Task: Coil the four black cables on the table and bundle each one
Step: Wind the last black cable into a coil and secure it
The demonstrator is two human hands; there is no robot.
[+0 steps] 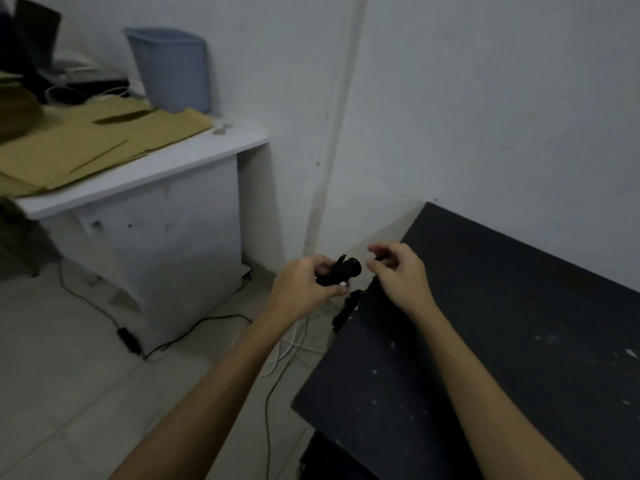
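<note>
My left hand point(304, 289) grips a small, tightly coiled black cable bundle point(341, 271), held in the air just past the left corner of the black table point(485, 341). My right hand point(398, 271) hovers beside the bundle with its fingers curled; a small dark bit shows at its fingertips, too blurred to tell what it is. Another black object point(346, 311), possibly a cable, hangs at the table's left edge below my hands. No other black cables show on the tabletop.
A white desk point(145, 174) stands at the left with brown cardboard sheets point(86, 143) and a blue bin point(173, 67). Black and white wires point(270, 375) and a power adapter point(129, 339) lie on the tiled floor. White walls meet in a corner behind.
</note>
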